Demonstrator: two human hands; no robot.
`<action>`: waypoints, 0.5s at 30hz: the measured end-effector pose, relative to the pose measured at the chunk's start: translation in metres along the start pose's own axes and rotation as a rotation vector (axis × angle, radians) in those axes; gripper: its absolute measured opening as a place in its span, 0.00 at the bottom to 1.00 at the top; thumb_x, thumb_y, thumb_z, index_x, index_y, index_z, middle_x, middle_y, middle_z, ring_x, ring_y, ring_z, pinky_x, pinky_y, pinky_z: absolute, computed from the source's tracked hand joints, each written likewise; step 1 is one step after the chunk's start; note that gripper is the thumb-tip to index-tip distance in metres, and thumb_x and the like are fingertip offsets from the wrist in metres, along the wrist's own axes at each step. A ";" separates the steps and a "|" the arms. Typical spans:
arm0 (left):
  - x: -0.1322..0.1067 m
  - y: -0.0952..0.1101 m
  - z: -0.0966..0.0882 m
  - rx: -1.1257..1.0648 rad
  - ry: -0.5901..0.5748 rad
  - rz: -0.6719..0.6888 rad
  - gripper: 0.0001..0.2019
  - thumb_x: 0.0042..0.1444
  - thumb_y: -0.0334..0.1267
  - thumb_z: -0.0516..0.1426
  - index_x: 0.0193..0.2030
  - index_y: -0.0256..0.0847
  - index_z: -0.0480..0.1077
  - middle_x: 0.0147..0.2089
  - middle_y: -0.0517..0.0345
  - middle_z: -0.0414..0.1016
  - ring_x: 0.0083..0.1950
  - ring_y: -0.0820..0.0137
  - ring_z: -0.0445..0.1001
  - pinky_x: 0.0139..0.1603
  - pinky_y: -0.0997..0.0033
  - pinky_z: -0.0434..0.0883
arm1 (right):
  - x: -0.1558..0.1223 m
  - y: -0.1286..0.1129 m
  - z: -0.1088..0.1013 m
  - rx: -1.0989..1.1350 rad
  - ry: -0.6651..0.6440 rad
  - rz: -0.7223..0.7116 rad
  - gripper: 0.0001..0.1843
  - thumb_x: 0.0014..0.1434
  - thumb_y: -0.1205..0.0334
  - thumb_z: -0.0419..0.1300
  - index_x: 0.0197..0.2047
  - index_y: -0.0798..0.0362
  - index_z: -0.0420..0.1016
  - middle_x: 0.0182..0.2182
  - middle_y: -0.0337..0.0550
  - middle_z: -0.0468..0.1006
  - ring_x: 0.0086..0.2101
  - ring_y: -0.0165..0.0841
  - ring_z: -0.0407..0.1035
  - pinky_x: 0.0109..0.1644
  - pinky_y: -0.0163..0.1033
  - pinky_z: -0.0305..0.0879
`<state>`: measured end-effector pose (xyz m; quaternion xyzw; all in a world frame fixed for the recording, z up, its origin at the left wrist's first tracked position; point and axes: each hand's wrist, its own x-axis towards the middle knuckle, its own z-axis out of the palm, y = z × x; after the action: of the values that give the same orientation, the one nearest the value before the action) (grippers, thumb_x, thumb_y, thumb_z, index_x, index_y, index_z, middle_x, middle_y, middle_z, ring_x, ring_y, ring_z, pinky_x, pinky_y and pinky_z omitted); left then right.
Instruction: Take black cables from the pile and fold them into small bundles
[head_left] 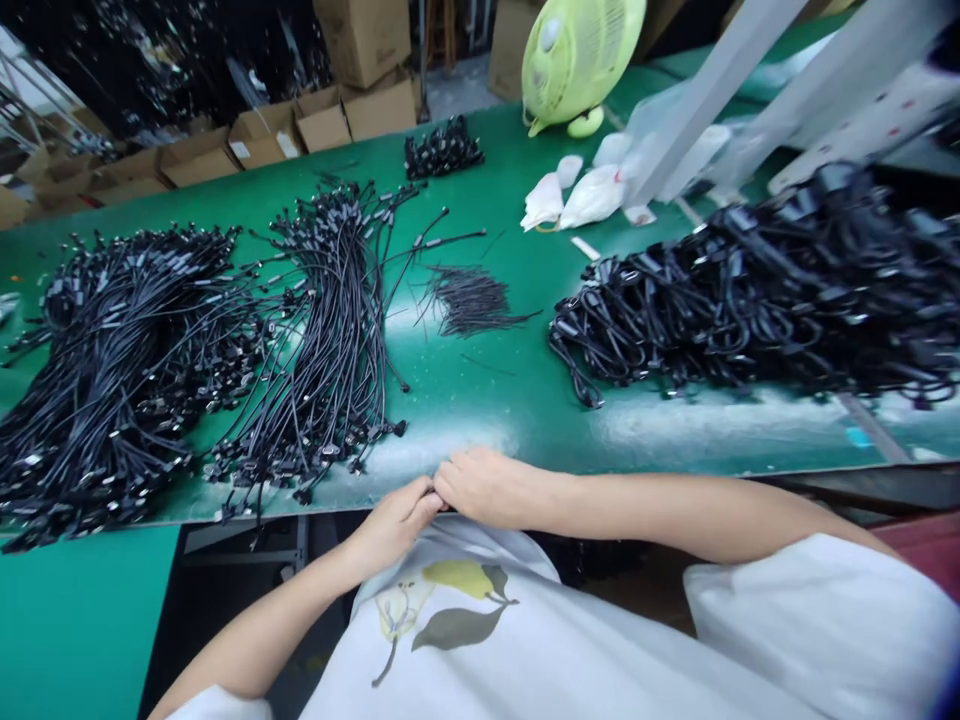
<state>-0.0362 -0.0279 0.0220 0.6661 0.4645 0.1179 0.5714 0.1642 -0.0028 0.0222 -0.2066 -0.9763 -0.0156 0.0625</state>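
Observation:
My left hand (399, 522) and my right hand (481, 486) meet at the table's front edge, close to my shirt. Both are closed, fingertips pressed together; a bit of something dark shows between them, too small and covered to name. Just beyond, to the left, lies a spread bunch of short black cables (337, 300) with connectors at their ends. A small heap of thin black ties (474, 300) is straight ahead on the green table (465, 400). Coiled and tied black cables (720, 300) are piled to the right.
A larger heap of loose black cables (142, 340) covers the far left. At the back are a small dark cable bundle (444, 148), a lime-green fan (581, 60) and white plastic bags (592, 195). Cardboard boxes (266, 135) line the far edge; a grey post (712, 100) rises at right.

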 end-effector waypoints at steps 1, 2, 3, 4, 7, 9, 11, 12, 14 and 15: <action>0.000 -0.001 0.001 0.106 0.020 0.011 0.13 0.67 0.46 0.46 0.38 0.41 0.63 0.32 0.58 0.68 0.33 0.69 0.66 0.36 0.70 0.61 | 0.000 0.002 0.002 0.009 -0.023 0.009 0.11 0.67 0.69 0.46 0.35 0.56 0.66 0.27 0.44 0.69 0.27 0.35 0.62 0.28 0.40 0.47; 0.001 -0.003 0.001 0.226 0.044 0.021 0.12 0.67 0.45 0.45 0.39 0.41 0.63 0.33 0.58 0.69 0.34 0.68 0.67 0.37 0.69 0.62 | 0.000 0.004 0.004 0.020 -0.050 0.023 0.11 0.67 0.69 0.45 0.36 0.57 0.66 0.27 0.44 0.69 0.27 0.35 0.63 0.28 0.39 0.46; 0.002 -0.004 0.002 0.350 0.067 0.029 0.12 0.67 0.43 0.44 0.39 0.41 0.63 0.33 0.57 0.69 0.35 0.66 0.68 0.37 0.69 0.62 | 0.001 0.006 0.006 0.038 -0.078 0.040 0.11 0.67 0.69 0.44 0.37 0.57 0.66 0.27 0.45 0.70 0.27 0.35 0.63 0.27 0.39 0.46; 0.004 -0.005 0.002 0.466 0.086 0.038 0.12 0.67 0.41 0.43 0.38 0.41 0.63 0.33 0.56 0.70 0.35 0.66 0.69 0.37 0.68 0.62 | 0.003 0.007 0.007 0.063 -0.106 0.056 0.11 0.67 0.68 0.44 0.37 0.57 0.66 0.28 0.45 0.70 0.27 0.35 0.63 0.27 0.38 0.47; 0.011 -0.008 0.000 0.665 0.133 0.067 0.14 0.67 0.38 0.42 0.34 0.41 0.63 0.34 0.52 0.71 0.35 0.64 0.69 0.36 0.67 0.62 | 0.010 0.008 0.011 0.142 -0.169 0.101 0.12 0.67 0.67 0.45 0.37 0.58 0.67 0.30 0.47 0.72 0.29 0.35 0.65 0.29 0.38 0.50; 0.017 -0.011 -0.002 0.604 0.155 0.082 0.14 0.67 0.39 0.43 0.34 0.41 0.64 0.34 0.52 0.71 0.35 0.64 0.69 0.36 0.67 0.62 | 0.012 0.011 0.012 0.179 -0.188 0.141 0.11 0.67 0.67 0.46 0.38 0.58 0.69 0.31 0.48 0.73 0.30 0.36 0.66 0.31 0.38 0.54; 0.022 -0.017 -0.002 0.397 0.151 0.069 0.14 0.67 0.41 0.44 0.34 0.40 0.65 0.31 0.55 0.69 0.33 0.66 0.67 0.36 0.68 0.61 | 0.008 0.023 0.010 0.255 -0.160 0.201 0.10 0.67 0.64 0.49 0.40 0.58 0.71 0.33 0.48 0.74 0.34 0.37 0.68 0.34 0.38 0.58; 0.024 -0.021 -0.003 0.251 0.142 0.044 0.15 0.66 0.43 0.44 0.34 0.40 0.66 0.28 0.58 0.67 0.31 0.68 0.65 0.35 0.69 0.61 | 0.004 0.033 0.009 0.319 -0.119 0.247 0.10 0.67 0.61 0.51 0.42 0.57 0.71 0.35 0.48 0.75 0.36 0.37 0.68 0.36 0.38 0.60; 0.028 -0.026 -0.003 -0.083 0.153 -0.020 0.17 0.65 0.49 0.46 0.35 0.39 0.66 0.23 0.63 0.61 0.26 0.71 0.60 0.31 0.71 0.58 | -0.008 0.061 0.010 0.418 0.003 0.463 0.13 0.66 0.56 0.54 0.48 0.54 0.71 0.41 0.47 0.74 0.40 0.36 0.69 0.41 0.37 0.62; 0.030 -0.027 -0.004 -0.253 0.183 -0.042 0.18 0.64 0.52 0.48 0.35 0.38 0.66 0.22 0.65 0.58 0.24 0.73 0.58 0.29 0.72 0.57 | -0.015 0.076 0.012 0.426 0.056 0.627 0.14 0.66 0.55 0.54 0.50 0.53 0.70 0.43 0.47 0.74 0.42 0.36 0.68 0.43 0.37 0.62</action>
<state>-0.0355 -0.0049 -0.0119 0.5656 0.5097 0.2237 0.6085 0.2068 0.0611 0.0086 -0.4773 -0.8449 0.2020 0.1326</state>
